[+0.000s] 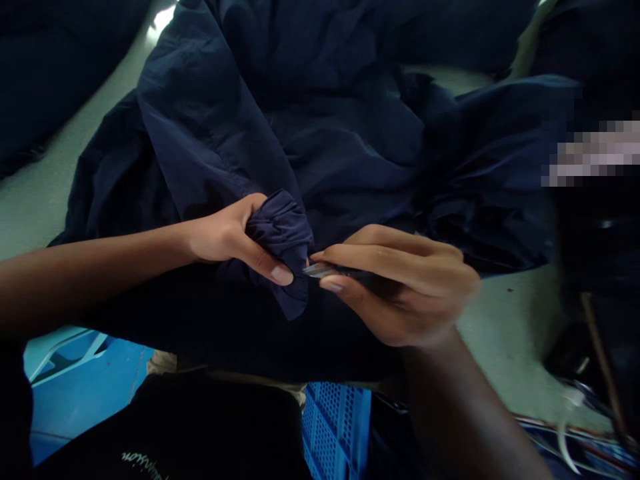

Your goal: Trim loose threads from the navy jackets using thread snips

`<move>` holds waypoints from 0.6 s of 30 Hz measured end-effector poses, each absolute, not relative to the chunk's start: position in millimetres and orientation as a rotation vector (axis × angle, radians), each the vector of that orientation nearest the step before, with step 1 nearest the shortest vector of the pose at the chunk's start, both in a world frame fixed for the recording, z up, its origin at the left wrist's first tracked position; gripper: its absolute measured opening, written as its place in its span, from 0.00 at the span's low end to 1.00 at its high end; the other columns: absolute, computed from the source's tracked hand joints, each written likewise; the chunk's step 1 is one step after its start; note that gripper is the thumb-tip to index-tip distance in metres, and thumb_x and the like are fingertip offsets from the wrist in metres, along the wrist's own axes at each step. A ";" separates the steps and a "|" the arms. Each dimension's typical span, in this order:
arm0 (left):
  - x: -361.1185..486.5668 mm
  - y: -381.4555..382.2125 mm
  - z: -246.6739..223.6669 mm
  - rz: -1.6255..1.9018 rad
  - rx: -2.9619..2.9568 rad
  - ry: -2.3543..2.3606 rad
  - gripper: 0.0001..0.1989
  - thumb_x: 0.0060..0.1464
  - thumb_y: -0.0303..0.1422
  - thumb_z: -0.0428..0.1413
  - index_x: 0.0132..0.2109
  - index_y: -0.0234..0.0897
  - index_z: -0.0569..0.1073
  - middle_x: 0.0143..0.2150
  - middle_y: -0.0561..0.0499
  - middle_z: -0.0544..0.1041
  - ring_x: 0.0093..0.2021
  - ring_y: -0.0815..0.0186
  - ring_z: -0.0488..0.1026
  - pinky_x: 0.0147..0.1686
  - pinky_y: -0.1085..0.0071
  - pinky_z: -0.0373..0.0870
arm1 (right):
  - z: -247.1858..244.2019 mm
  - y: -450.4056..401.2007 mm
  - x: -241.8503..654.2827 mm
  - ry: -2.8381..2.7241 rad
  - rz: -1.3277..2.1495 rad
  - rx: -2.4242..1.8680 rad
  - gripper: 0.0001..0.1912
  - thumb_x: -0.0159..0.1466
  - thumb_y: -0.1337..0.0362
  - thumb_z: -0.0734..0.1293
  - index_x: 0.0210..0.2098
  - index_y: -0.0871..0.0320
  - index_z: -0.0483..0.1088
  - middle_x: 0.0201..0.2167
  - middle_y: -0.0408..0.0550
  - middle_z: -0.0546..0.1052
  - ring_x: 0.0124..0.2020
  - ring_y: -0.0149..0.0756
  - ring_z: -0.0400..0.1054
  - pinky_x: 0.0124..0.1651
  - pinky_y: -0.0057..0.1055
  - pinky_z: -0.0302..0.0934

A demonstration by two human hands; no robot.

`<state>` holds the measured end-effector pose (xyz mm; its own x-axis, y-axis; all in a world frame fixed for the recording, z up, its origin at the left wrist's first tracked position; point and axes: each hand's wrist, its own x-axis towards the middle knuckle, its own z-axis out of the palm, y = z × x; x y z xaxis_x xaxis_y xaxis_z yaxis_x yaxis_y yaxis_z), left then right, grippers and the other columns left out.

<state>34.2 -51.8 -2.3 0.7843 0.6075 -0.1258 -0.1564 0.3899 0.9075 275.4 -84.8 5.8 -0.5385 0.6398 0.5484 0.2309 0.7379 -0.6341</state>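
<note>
My left hand (233,240) pinches the gathered, elasticated cuff (280,240) of a navy nylon jacket sleeve between thumb and fingers. My right hand (400,283) holds a small metal cutting tool (317,270), perhaps thread snips, between thumb and forefinger. Its bright tip is right by the lower edge of the cuff, though I cannot tell whether it touches the fabric. Most of the tool's body is hidden in my fingers. The rest of the navy jacket (280,113) lies in loose folds across my lap and the surface ahead.
More dark navy garments (50,73) lie piled at the upper left. A pale green floor (510,327) shows at the right, with a thin wooden stick (603,360) and dark items beside it. A perforated blue plastic crate (335,430) sits below my lap. A pixelated patch (595,153) covers part of the right side.
</note>
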 end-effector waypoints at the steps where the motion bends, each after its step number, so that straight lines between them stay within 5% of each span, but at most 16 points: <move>1: 34.3 -51.8 -2.1 0.507 1.063 0.485 0.15 0.35 0.27 0.77 0.31 0.30 0.83 0.28 0.51 0.79 0.30 0.69 0.77 0.33 0.76 0.76 | 6.0 -84.7 275.2 -2.124 0.635 -0.656 0.10 0.64 0.68 0.76 0.45 0.53 0.80 0.32 0.45 0.82 0.27 0.33 0.74 0.25 0.30 0.66; 18: 34.0 -51.8 -4.7 0.533 1.067 0.477 0.12 0.37 0.24 0.75 0.32 0.30 0.83 0.29 0.50 0.80 0.30 0.68 0.78 0.34 0.76 0.77 | 5.4 -84.5 274.4 -2.113 0.643 -0.638 0.10 0.63 0.69 0.76 0.44 0.54 0.80 0.32 0.46 0.82 0.27 0.34 0.74 0.26 0.31 0.67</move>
<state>34.0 -51.8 -4.7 0.7777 0.6191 -0.1090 -0.1762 0.3811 0.9076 274.4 -84.5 5.4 -0.5375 0.6333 0.5568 0.2159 0.7417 -0.6351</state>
